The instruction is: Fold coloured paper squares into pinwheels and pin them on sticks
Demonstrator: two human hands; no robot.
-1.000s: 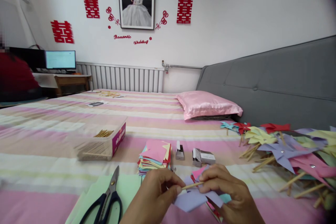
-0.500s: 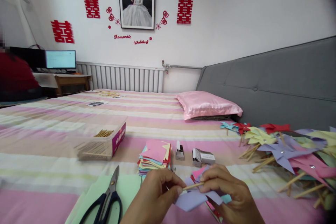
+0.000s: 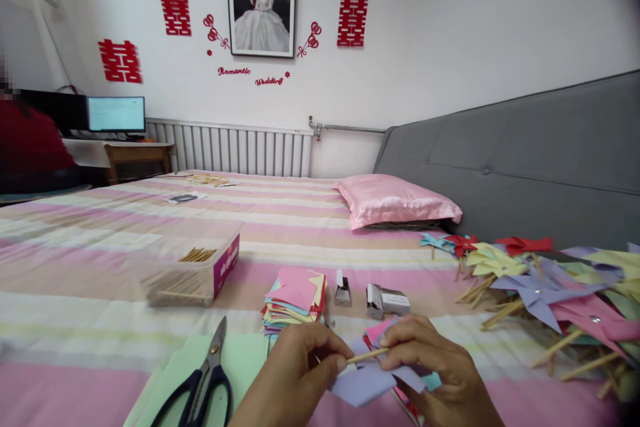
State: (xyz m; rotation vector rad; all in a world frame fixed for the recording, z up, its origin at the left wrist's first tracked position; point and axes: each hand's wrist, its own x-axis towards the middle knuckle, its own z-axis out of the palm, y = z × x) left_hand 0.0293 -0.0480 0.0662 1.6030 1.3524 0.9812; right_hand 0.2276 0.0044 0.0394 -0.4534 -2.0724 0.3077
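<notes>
A purple paper pinwheel (image 3: 364,383) is held between both hands, with a thin wooden stick (image 3: 367,355) lying across it. My left hand (image 3: 305,370) pinches the stick's left end between thumb and fingertips. My right hand (image 3: 435,363) is closed around the pinwheel and the stick's other end; its fingers hide where the two meet. Under the hands, pieces of coloured paper (image 3: 407,403) show in part. Just beyond my left hand stands a stack of coloured paper squares (image 3: 294,300). Dark-handled scissors (image 3: 203,380) rest on pale green sheets (image 3: 245,353) at the left.
A clear plastic box (image 3: 200,273) of wooden sticks stands at the left. Two small boxes (image 3: 343,288) (image 3: 387,300) lie beyond my hands. Finished pinwheels (image 3: 540,287) are piled at the right. Farther back are a pink pillow (image 3: 395,200) and a grey headboard (image 3: 525,160). A person in red (image 3: 33,140) sits far left.
Both hands keep nearly the same place and grip. The lower purple paper flap has shifted very slightly down and left.
</notes>
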